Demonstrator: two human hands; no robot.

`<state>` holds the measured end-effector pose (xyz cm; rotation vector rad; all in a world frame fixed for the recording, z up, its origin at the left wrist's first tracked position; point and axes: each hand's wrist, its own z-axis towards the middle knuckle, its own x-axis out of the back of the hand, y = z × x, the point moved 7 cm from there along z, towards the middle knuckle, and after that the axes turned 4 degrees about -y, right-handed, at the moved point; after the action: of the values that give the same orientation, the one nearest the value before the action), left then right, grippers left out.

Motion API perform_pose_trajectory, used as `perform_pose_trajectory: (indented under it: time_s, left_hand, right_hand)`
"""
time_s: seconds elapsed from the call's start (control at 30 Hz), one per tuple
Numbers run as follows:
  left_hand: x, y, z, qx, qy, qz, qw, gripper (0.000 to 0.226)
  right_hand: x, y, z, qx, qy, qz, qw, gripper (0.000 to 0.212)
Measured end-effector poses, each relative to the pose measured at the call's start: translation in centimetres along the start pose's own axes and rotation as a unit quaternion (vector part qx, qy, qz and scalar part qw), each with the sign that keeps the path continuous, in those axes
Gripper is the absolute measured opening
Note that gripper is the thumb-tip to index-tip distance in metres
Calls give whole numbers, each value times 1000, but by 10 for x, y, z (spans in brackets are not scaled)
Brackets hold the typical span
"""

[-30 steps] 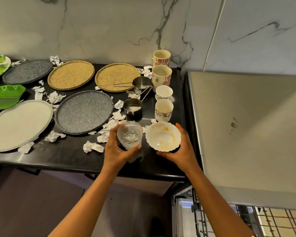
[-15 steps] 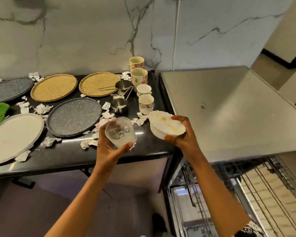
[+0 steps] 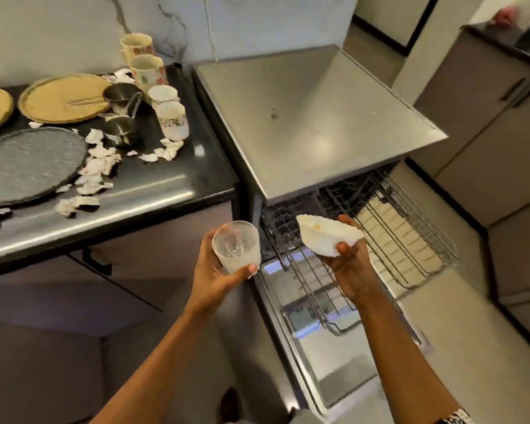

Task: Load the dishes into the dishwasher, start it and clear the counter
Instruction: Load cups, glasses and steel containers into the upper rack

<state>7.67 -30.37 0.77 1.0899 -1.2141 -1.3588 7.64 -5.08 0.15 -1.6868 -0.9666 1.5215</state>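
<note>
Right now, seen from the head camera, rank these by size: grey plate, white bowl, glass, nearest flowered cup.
1. grey plate
2. white bowl and glass: look alike, both nearer the camera
3. flowered cup

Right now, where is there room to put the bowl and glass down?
The wire rack right of the bowl looks bare, as is the steel top. The counter has a bare front corner past the paper scraps; near the cups and plates it is crowded.

Black counter (image 3: 166, 185) bears plates (image 3: 28, 163), mugs (image 3: 172, 119), steel cups (image 3: 121, 130) and paper scraps (image 3: 98, 166).
</note>
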Motion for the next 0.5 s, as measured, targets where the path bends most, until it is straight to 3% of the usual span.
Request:
perform_pose_trajectory:
  time_s: [0.27,0.5]
  left_hand:
    - [-84,-54,-26,81,-30,-28,996,74]
    - [-162,-86,-31,111,24,-10,994,74]
  right_hand:
    - [121,5,-33,-34,90,177,979,91]
    - [208,11,-18,-104,94,188,972,104]
